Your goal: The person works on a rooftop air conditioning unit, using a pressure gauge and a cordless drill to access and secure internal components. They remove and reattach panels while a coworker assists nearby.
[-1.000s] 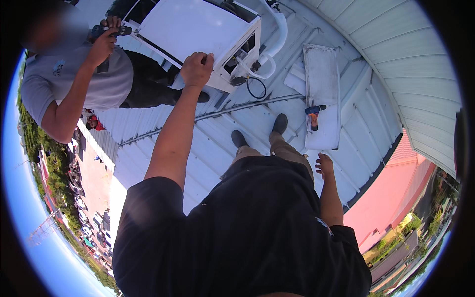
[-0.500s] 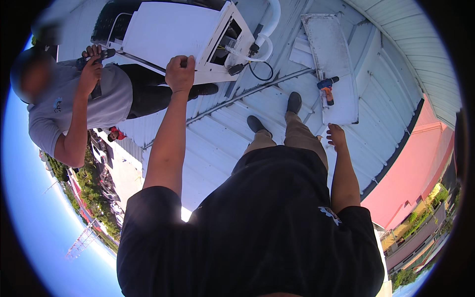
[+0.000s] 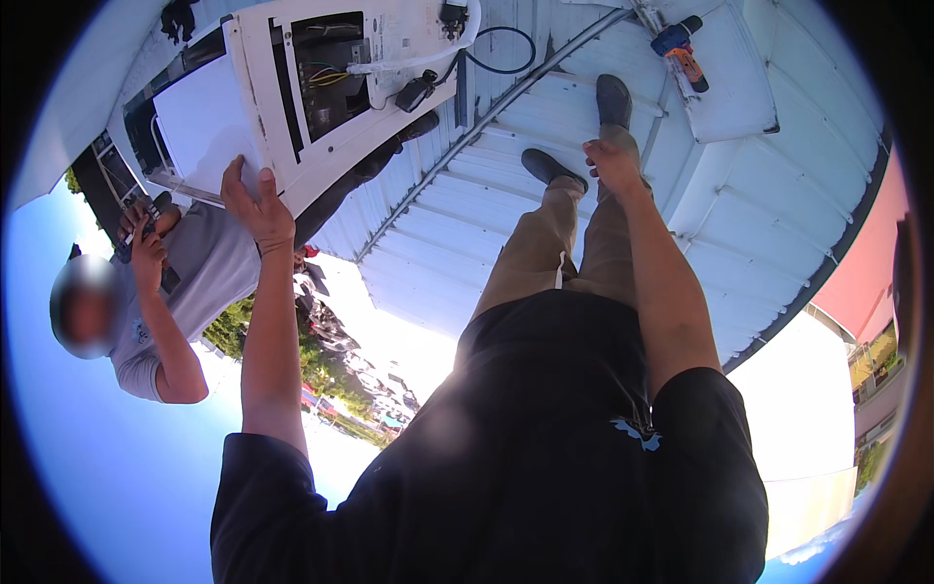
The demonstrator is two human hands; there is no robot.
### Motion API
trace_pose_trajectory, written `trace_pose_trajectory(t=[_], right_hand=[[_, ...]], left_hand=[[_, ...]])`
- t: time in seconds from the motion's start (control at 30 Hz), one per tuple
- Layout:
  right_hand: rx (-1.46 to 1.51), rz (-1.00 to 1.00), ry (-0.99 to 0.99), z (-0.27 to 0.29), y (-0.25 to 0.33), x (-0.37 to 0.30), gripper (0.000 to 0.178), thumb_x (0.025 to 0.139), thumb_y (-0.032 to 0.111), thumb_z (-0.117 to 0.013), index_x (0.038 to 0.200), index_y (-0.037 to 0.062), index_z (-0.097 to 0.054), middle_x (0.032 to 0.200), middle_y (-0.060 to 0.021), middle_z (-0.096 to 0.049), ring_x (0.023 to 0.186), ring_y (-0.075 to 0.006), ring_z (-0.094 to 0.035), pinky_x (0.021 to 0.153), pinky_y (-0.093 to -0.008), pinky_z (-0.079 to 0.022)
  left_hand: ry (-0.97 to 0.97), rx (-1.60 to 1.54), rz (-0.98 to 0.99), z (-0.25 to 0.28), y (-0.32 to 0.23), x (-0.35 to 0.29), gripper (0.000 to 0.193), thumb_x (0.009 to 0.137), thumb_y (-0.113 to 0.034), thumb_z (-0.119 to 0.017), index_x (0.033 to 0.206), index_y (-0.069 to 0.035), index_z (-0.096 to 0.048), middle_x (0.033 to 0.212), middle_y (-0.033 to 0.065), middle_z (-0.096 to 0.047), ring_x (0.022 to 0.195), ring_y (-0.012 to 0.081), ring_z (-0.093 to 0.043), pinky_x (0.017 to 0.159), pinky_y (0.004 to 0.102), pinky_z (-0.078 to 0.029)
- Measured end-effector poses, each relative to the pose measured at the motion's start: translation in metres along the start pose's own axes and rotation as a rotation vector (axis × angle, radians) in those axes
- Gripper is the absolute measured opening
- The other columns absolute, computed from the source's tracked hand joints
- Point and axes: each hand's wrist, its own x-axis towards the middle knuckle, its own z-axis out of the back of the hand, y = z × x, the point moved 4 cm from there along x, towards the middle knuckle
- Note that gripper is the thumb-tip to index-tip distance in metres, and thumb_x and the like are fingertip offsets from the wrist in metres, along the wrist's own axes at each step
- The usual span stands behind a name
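Note:
My left hand (image 3: 259, 206) is raised at the lower edge of a white metal outdoor unit (image 3: 282, 107), thumb and fingers apart, holding nothing. Whether its fingertips touch the casing I cannot tell. An opening in the unit's side shows colored wires (image 3: 329, 76). My right hand (image 3: 611, 165) hangs in front of my lower leg, its fingers loosely bent and nothing visible in them. Beyond it, an orange and dark cordless drill (image 3: 681, 56) lies on a detached white panel (image 3: 732, 78).
A co-worker in a grey shirt (image 3: 209, 248) stands at the left beside the unit, holding a dark power tool (image 3: 151, 219). A black cable (image 3: 530, 49) loops from the unit. Ribbed metal roofing (image 3: 438, 243) lies underfoot; its dark edge (image 3: 817, 273) runs along the right.
My left hand has gone from closed to spread fingers. My right hand has moved from beside the panel to in front of my leg. The view has shifted, showing more of the unit's wired side.

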Motion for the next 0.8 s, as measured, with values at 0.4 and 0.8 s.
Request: trace_pose_trajectory(t=[0.4, 0.8], right_hand=[[-0.078, -0.3, -0.175, 0.144, -0.058, -0.02, 0.039, 0.094, 0.039, -0.06, 0.114, 0.0069, -0.068, 0.093, -0.0079, -0.065, 0.072, -0.0162, -0.059, 0.063, -0.0331, -0.049], [-0.499, 1.103, 0.088, -0.086, 0.32, -0.107, 0.028, 0.097, 0.028, -0.063, 0.114, 0.0063, -0.07, 0.106, -0.0095, -0.073, 0.095, -0.0233, -0.07, 0.088, -0.0362, -0.052]], left_hand=[[-0.049, -0.011, 0.054, -0.001, -0.008, -0.005, 0.056, 0.088, -0.039, -0.075, 0.128, -0.003, -0.059, 0.126, 0.0155, -0.06, 0.12, 0.0352, -0.052, 0.104, 0.0481, -0.039], [-0.333, -0.485, 0.496, -0.02, 0.0, -0.015, 0.053, 0.082, -0.047, -0.077, 0.121, -0.013, -0.067, 0.129, 0.0113, -0.063, 0.122, 0.0318, -0.055, 0.106, 0.0418, -0.043]])
